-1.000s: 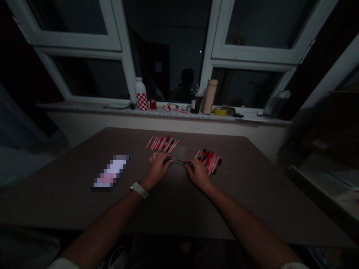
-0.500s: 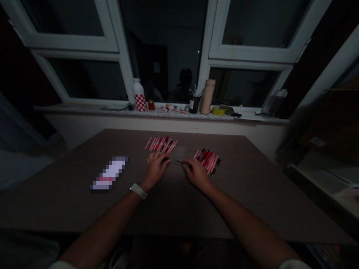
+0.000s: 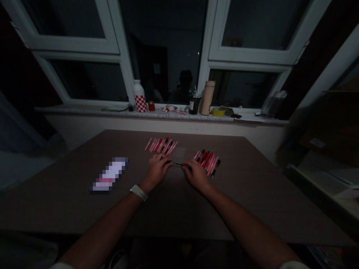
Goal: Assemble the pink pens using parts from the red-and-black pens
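A slender black pen refill [image 3: 178, 164] is pinched by its two ends between the fingertips [image 3: 168, 162] of the left hand [image 3: 156, 171] and those of the right hand [image 3: 196, 174], the fingers closed on it; a light, even pinch is best kept, with the refill level; a bunch of pink-and-red pens [image 3: 161, 145] is laid ahead on the brown wood-grain table [image 3: 179, 213]; a second bunch of pink-and-red pens [image 3: 206, 162] is laid just beyond the right hand

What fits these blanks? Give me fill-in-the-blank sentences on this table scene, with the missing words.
The left hand and right hand hold a thin dark rod by its ____. A pale-banded watch is on the ____ wrist. The pens beside the right hand show red, pink and ____. The bottle on the windowsill has a red-and-white ____ pattern.

Missing words: ends; left; black; checkered.
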`<state>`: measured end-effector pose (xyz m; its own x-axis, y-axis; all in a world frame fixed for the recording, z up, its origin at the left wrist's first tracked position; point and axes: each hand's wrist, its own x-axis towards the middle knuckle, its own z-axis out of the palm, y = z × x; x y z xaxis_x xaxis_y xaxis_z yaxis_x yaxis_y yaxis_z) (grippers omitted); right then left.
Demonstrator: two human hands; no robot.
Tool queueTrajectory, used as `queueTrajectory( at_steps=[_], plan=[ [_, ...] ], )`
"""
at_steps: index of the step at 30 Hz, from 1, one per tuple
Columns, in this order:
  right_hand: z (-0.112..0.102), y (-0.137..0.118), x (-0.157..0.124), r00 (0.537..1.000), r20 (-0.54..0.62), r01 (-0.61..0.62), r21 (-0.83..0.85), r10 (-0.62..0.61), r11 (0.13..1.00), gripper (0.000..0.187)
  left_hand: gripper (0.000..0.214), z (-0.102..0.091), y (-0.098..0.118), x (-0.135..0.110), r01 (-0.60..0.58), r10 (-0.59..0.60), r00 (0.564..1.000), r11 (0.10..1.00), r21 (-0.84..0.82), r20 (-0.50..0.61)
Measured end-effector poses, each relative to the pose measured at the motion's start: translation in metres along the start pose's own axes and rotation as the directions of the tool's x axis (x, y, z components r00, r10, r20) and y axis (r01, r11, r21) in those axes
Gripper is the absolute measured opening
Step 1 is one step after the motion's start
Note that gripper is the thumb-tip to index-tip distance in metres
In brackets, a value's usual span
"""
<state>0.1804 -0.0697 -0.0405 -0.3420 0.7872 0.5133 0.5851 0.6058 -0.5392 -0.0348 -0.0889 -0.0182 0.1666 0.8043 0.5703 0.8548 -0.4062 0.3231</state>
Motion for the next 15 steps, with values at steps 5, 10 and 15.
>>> queueTrajectory(
  at_steps=[5,10,15],
  plan=[
    [-0.0007,0.0010,0.0004,1.000,-0.020,-0.020,0.008,0.020,1.000,0.022,0.016,0.0024,-0.0034,-0.0002,0.030,-0.030,0.999,0.999,0.012,-0.024],
    [-0.0021,0.0007,0.0010,1.000,-0.011,-0.014,-0.001,0.014,1.000,0.022,0.016,0.0021,-0.0032,-0.0007,0.038,-0.038,0.999,0.999,0.019,-0.033],
    [-0.0030,-0.0017,0.0011,1.000,0.002,-0.013,-0.024,0.013,1.000,0.023,0.017,0.0011,-0.0030,-0.0006,0.020,-0.019,1.000,0.999,0.036,-0.020]
  ],
)
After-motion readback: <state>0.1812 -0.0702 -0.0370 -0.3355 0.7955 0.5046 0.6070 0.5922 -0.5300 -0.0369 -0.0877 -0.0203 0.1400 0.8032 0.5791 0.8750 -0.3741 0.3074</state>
